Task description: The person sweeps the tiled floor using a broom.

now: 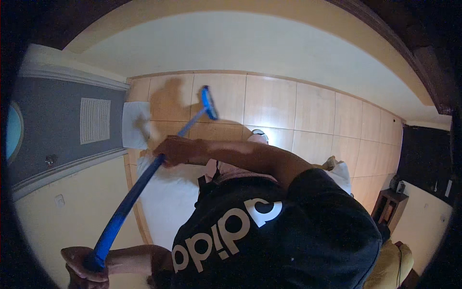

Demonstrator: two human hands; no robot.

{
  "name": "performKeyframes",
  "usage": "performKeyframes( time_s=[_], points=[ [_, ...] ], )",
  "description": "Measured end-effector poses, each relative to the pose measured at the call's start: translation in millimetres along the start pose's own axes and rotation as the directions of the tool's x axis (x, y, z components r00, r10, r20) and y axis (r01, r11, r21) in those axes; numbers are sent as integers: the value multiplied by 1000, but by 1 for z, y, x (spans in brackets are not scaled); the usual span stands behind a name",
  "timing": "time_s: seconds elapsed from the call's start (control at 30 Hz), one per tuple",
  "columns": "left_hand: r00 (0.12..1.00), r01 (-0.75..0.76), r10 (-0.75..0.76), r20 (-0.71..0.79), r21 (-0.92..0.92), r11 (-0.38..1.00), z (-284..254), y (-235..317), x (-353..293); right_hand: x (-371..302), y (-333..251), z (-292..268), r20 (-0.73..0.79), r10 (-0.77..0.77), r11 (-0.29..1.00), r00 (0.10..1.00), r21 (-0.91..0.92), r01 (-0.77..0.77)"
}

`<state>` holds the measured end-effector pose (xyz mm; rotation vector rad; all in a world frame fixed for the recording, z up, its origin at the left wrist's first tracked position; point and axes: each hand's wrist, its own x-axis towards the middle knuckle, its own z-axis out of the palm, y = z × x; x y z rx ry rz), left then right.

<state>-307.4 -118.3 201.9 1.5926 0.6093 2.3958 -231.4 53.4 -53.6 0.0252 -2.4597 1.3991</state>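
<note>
Both my hands grip a long blue pole that slants from the lower left up to the tiled floor. A narrow blue crosswise head (208,103) is at its far end, resting on or just over the tiles; I cannot tell whether it is a broom or a squeegee. My left hand (85,269) is closed around the near, top end of the pole (126,204). Partway down, my right hand (174,150) wraps the pole, with that forearm reaching across in front of my body.
Beige floor tiles (269,101) run along a pale wall (231,43). On the left is a grey door (57,106) with a white vent and a white mat (136,124) at its foot. White cloth (168,197) lies beside me. A small dark cabinet (389,206) stands at the right.
</note>
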Motion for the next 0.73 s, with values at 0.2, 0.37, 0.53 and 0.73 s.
performKeyframes(
  time_s=[0.2, 0.37, 0.53, 0.73],
  points=[
    [999, 23, -25, 30, 68, 997, -50, 12, 8, 61, 28, 76, -123, -64, 997, 990, -39, 60],
    [952, 264, -208, -223, 262, 928, -100, -14, -29, -1, 44, 79, 31, 252, 961, 967, -128, -246],
    [850, 486, -451, -273, 72, 871, -124, -47, -69, -56, 57, 62, 29, 495, 853, 868, -206, -480],
    [939, 282, -278, -203, -9, 959, -283, 85, -85, 21, 25, 94, -36, 200, 905, 979, -375, -199]
  ],
)
